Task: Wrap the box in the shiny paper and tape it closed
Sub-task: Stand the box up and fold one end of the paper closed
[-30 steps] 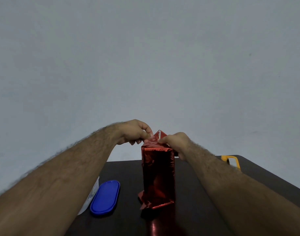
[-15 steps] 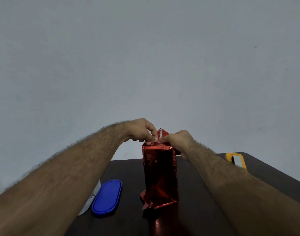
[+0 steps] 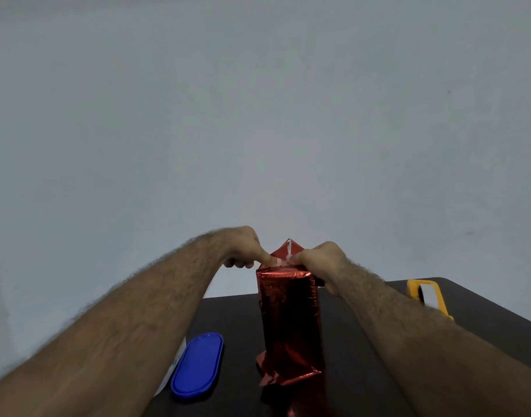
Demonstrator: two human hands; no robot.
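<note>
Your two arms are bare from the bottom edge of the view to the fingertips: no sleeve, cuff, glove, watch, band or ring shows on either. Both forearms are thickly covered in dark hair along their upper sides, and the hair runs on to each wrist and thins out there. Your left hand (image 3: 246, 248) has a broad, smooth back with rounded knuckles, and short, pale fingernails show at its fingertips. Your right hand (image 3: 319, 257) looks much the same, with a little hair near the wrist and a short nail visible on the thumb. The near parts of both forearms are blurred, so finer detail there is unclear.
</note>
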